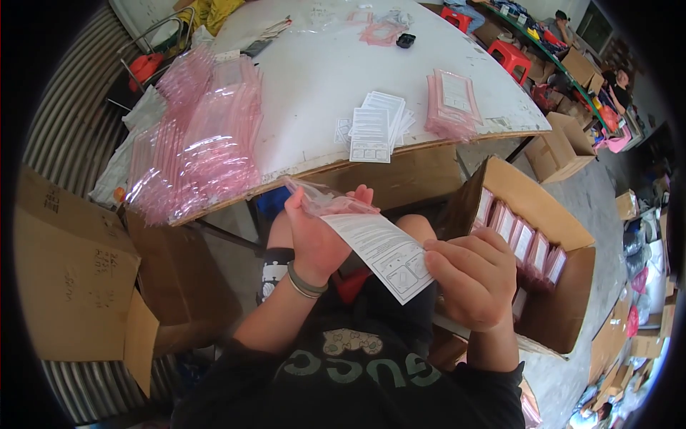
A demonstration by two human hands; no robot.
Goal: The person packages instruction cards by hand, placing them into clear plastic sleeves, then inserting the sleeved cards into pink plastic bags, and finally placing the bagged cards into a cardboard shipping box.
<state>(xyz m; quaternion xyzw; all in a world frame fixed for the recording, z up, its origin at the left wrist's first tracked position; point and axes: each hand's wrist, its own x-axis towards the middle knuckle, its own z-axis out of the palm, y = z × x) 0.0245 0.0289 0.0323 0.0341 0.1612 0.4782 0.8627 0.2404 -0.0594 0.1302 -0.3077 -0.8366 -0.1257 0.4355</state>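
Observation:
My left hand [318,239] is wrapped around a clear pink plastic bag [325,200], held over my lap in front of the table edge. My right hand [471,275] pinches the right edge of a printed paper sheet [382,254] between thumb and fingers. The sheet's far end overlaps the bag's opening, and its printed side with small drawings faces up. On the table ahead lies a fanned stack of similar printed sheets [373,129]. To its right is a pile of pink bags [453,104] with a sheet showing in the top one.
Large stacks of pink bags [207,136] cover the table's left side. An open carton [547,314] at my right holds rows of filled pink bags. Another carton [71,272] stands at left. Red stools [509,61] and people are farther back.

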